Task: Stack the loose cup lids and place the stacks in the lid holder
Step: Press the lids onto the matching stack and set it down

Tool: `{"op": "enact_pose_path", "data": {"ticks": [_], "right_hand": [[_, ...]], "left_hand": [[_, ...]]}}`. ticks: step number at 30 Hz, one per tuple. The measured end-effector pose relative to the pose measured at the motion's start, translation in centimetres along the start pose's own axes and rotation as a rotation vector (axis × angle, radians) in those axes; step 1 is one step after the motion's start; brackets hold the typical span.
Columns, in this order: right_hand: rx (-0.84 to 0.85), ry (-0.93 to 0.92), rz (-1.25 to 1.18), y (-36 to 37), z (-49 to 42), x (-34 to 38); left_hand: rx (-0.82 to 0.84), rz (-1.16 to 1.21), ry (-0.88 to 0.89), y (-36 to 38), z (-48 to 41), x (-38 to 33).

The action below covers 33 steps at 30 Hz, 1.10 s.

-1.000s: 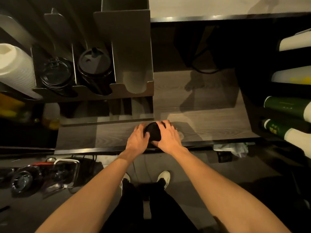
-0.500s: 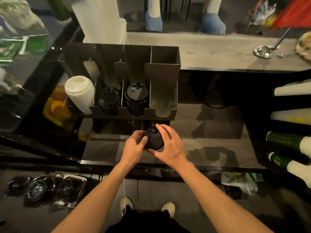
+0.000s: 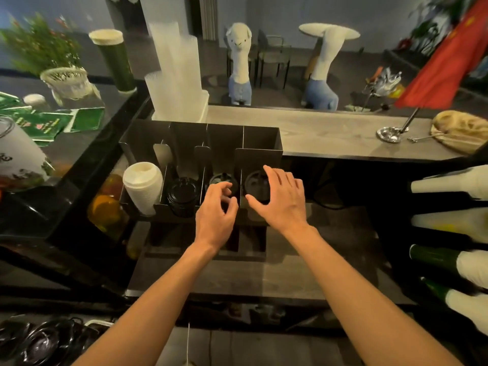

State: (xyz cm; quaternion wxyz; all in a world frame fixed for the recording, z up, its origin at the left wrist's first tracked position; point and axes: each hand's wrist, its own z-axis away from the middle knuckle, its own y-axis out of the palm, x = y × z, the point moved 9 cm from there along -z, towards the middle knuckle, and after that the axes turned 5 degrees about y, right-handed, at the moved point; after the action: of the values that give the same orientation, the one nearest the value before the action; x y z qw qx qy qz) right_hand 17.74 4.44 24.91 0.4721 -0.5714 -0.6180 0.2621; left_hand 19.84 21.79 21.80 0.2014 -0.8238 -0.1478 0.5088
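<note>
Your lid holder (image 3: 260,143): dark metal, 4 slots side by side. L to R: white lid stack (image 3: 142,186), tilted, sticking out the front; 2nd-slot black stack (image 3: 182,191); 3rd-slot black stack (image 3: 220,179); black lid stack (image 3: 254,184) in the rightmost slot, tops facing you.

Grey counter (image 3: 317,133) runs across the back. On it stand tall clear cup stacks (image 3: 175,72) at the left, with a metal flag base (image 3: 388,133), a spoon (image 3: 422,138) and a woven tray (image 3: 462,130) at the right. A red flag (image 3: 443,64) slants up from the base. Two plush alpacas (image 3: 239,64) stand behind the counter, by a chair (image 3: 272,54). The dark side counter on the left carries a green cup stack (image 3: 116,62), a glass bowl (image 3: 67,80), green packets (image 3: 52,122) and a printed white cup (image 3: 18,154) (print too blurred to read). Sleeved cup stacks (image 3: 454,180) lie sideways at the right edge. Wooden shelf (image 3: 224,276) below.
</note>
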Motion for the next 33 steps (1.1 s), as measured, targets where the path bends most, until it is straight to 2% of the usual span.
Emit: {"op": "enact_pose_path", "data": {"ticks": [4,10,12,17,20,26,28,31,33], "right_hand": [[0.182,-0.066,0.275,2.3,-1.3,0.2],[0.321,-0.205,0.466,5.6,-2.2,1.9],[0.414,-0.25,0.525,7.1,-2.2,2.2],[0.693,-0.237,0.601,11.1,-2.0,1.4],[0.779,-0.171,0.608,12.4,-1.8,0.7],[0.739,-0.095,0.466,11.4,-2.0,0.4],[0.563,-0.059,0.338,8.9,-2.6,0.8],[0.168,0.011,0.064,3.7,-2.7,2.1],[0.029,-0.066,-0.101,1.9,-2.4,4.2]], "left_hand": [[0.031,-0.039,0.016,0.4,-0.6,0.5],[0.084,-0.084,0.017,1.0,-0.6,1.8],[0.11,-0.11,0.045,1.2,-0.8,1.8],[0.148,-0.122,0.08,1.4,-1.2,1.7],[0.146,-0.11,0.088,1.4,-1.4,1.7],[0.142,-0.093,0.104,1.4,-1.5,1.6],[0.106,-0.097,0.122,0.8,-1.6,1.4],[0.004,-0.198,0.194,-1.4,-1.9,1.1],[-0.009,-0.359,0.237,-2.3,-2.2,1.5]]}}
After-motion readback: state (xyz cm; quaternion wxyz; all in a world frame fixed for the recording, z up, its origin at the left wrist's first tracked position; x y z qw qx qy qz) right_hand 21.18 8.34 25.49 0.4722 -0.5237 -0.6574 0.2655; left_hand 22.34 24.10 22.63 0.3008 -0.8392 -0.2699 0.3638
